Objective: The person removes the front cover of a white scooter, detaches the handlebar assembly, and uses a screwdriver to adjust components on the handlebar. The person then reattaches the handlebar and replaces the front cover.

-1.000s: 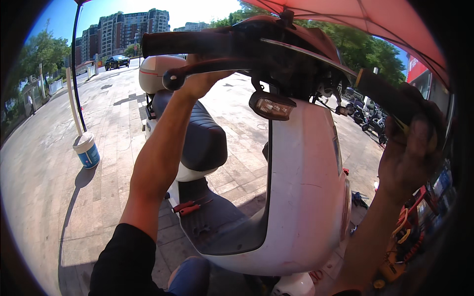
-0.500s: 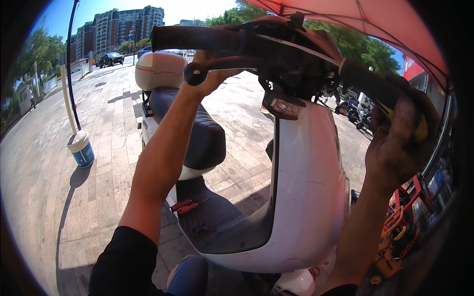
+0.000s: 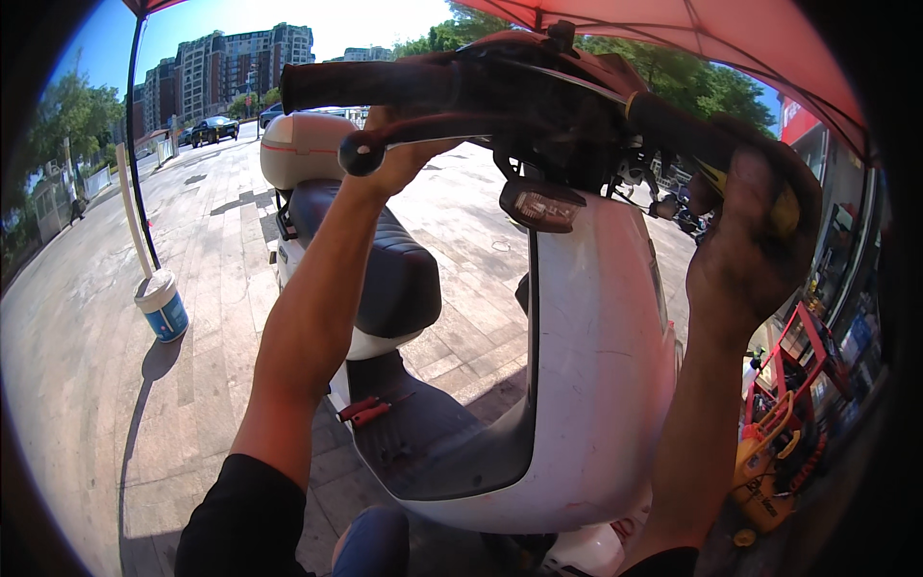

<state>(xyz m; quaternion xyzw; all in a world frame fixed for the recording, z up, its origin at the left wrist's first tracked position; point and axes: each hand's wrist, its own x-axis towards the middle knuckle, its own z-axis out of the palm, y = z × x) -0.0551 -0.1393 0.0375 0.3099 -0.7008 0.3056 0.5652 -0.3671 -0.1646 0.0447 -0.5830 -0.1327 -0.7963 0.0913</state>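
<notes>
Black handlebar [image 3: 375, 87] tops the white scooter [image 3: 596, 385]; the right hand [image 3: 735, 260] curls its fingers around the right-end grip [image 3: 678, 130], a yellow piece [image 3: 785, 213] showing beside them, while the left hand [image 3: 411, 165] reaches behind the brake lever [image 3: 437, 127], its fingers' hold impossible to tell. Uneven pushing might swing the handlebar and break the right grasp; a jolt could roll the red screwdrivers [image 3: 369, 413] off the footboard's [image 3: 447, 457] near edge.

**Hard sun, deep shade**

Fierce daylight bleaches the pavement [image 3: 226, 327] toward nine o'clock, where a bucket [image 3: 162, 310] throws its long shadow toward us at eight, so sun comes from beyond. The canopy [image 3: 663, 24] glows red at one; the handlebar [image 3: 385, 87] at twelve and right hand [image 3: 740, 250] at three look murky, perhaps slightly blurred. Edges bend into black.
</notes>
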